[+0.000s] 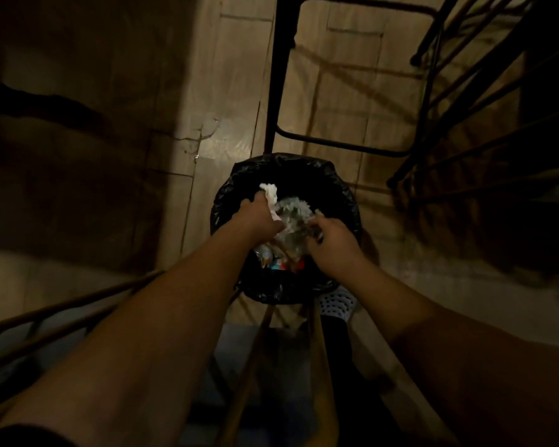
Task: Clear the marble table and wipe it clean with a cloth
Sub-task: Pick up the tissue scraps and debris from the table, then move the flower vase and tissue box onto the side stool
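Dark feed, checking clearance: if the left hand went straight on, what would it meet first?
Likely the bin bag's far inner wall, beyond the tissue that the left hand grips; depth is unclear.

One lined bin (347, 196), one white tissue (269, 190), perhaps one clear wrapper (295, 211).

Single head-worn, wide-angle view. Faces almost straight down from near and directly above the black-lined bin (288, 164). Wooden floor (226, 91) surrounds the bin.
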